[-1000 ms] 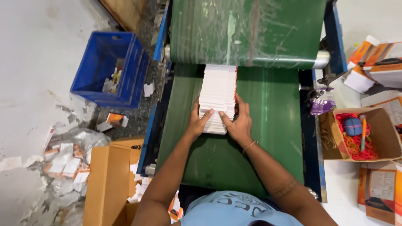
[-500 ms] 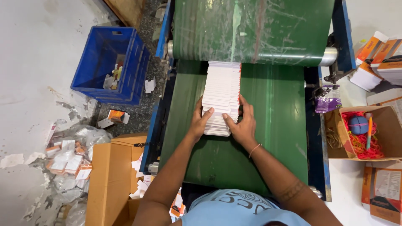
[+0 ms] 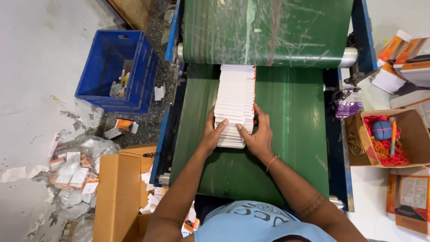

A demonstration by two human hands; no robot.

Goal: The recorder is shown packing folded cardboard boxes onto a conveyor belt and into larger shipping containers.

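- One row of flat white cards (image 3: 234, 105) lies on the green conveyor belt (image 3: 291, 134) at the centre of the frame; the cards overlap too tightly to count.
- Its long axis runs up and down the frame: the far end tucks under the roller (image 3: 268, 60) at the top centre, the near end points toward the person.
- Two hands work on it. The left hand (image 3: 210, 132) presses against the row's left edge with the thumb laid over the top cards; the right hand (image 3: 260, 134) presses the right edge, thumb also on top. Both are clamped against the near end of the row (squeezing it from the sides, not lifting it).
- One blue crate (image 3: 118, 69) sits at the upper left on the floor; one open cardboard box (image 3: 385, 136) with red rubber bands and a blue ball sits at the right.
- Against half a second ago, the row and both hands sit slightly lower in the frame, and the hold looks unchanged.
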